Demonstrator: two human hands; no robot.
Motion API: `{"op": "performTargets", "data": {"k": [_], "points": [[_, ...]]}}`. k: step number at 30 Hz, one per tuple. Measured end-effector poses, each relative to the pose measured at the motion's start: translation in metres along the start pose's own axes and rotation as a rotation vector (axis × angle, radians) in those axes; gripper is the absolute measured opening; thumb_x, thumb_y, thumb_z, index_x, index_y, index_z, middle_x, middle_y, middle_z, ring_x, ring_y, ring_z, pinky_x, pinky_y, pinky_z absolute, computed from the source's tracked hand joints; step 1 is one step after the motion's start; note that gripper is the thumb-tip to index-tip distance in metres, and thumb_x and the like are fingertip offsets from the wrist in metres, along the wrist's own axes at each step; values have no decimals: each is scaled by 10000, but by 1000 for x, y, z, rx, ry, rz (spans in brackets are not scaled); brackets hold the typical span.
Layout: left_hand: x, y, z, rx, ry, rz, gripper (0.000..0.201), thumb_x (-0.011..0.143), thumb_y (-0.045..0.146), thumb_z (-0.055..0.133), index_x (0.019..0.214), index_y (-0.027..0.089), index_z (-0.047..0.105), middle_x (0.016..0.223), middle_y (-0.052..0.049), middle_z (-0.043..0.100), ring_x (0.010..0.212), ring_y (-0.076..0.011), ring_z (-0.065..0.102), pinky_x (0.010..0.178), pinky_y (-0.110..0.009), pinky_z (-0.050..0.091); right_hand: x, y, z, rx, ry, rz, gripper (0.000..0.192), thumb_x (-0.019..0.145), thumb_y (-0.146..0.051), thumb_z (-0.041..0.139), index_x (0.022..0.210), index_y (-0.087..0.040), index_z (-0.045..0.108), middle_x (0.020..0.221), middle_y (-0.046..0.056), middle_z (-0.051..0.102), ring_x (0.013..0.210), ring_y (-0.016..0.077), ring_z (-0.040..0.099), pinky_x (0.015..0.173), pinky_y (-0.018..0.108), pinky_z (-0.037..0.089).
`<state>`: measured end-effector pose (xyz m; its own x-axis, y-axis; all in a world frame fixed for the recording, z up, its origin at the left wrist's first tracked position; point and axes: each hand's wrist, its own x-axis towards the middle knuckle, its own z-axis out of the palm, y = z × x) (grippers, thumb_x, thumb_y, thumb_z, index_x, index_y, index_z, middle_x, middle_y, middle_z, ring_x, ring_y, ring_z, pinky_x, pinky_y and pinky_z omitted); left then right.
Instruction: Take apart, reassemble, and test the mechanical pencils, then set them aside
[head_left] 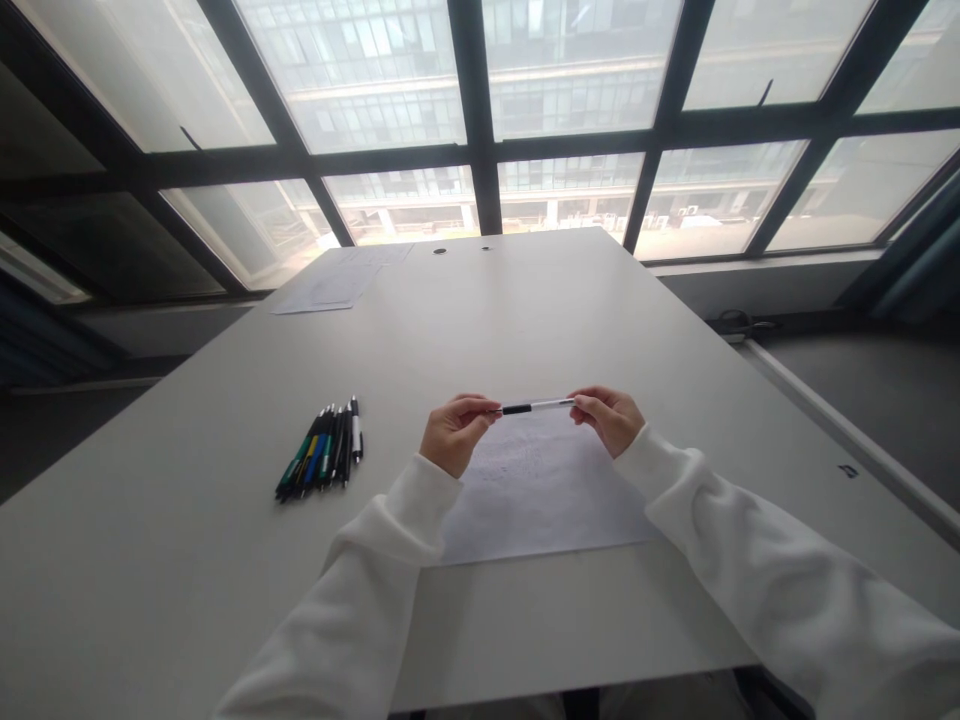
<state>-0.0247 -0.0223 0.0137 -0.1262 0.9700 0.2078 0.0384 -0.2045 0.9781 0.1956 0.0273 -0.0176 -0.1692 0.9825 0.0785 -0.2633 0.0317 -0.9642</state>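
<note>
Two hands: left hand [454, 434] and right hand [611, 416] pinch one pen [537, 406] by its ends
Below: paper [540, 495]
Left: pens [321, 451] on table [525, 310]

office | large white table [525, 300] | big windows [570, 90] facing office blocks

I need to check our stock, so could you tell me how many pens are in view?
About 8: one pen held between both hands, and roughly seven in the bundle of pens lying to the left; overlap may hide some.

Bare table [570, 320] lies open ahead; only the pens [321, 452] crowd the left
</note>
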Motion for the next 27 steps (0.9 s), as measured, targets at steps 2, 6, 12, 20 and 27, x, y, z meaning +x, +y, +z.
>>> {"op": "performTargets", "data": {"k": [2, 6, 12, 20, 27], "points": [[1, -2, -2, -60, 7, -74, 227, 599, 233, 704, 790, 118, 660, 747, -54, 667, 722, -179, 643, 736, -339, 520, 0, 0, 0, 8, 2, -1, 211, 646, -326, 660, 728, -132, 663, 554, 20, 598, 535, 116, 526, 535, 267, 429], [2, -8, -6, -108, 25, -120, 299, 583, 261, 731, 826, 122, 626, 691, -35, 656, 666, -160, 632, 679, -321, 517, 1, 1, -1, 31, 11, 1, 210, 650, -327, 662, 737, -136, 669, 557, 21, 599, 541, 115, 529, 537, 264, 436], [2, -8, -4, -7, 24, -71, 267, 581, 287, 729, 770, 129, 625, 702, -43, 657, 672, -154, 613, 666, -306, 503, 1, 0, 1, 26, 7, 5, 243, 638, -357, 676, 733, -133, 672, 562, 28, 603, 539, 121, 532, 537, 276, 451], [3, -8, -4, 41, 44, -56, 241, 576, 289, 731, 725, 135, 621, 687, -30, 652, 660, -145, 605, 654, -291, 492, -1, 4, 0, 17, -74, 2, 250, 643, -353, 687, 779, -143, 676, 608, 33, 627, 572, 123, 550, 584, 289, 457], [4, -11, -6, -131, 63, -143, 278, 547, 275, 757, 754, 138, 633, 671, -22, 660, 653, -141, 622, 670, -292, 505, -2, 2, 2, 23, -105, 25, 281, 592, -343, 722, 791, -152, 674, 648, 38, 646, 636, 148, 587, 618, 308, 486]]}}
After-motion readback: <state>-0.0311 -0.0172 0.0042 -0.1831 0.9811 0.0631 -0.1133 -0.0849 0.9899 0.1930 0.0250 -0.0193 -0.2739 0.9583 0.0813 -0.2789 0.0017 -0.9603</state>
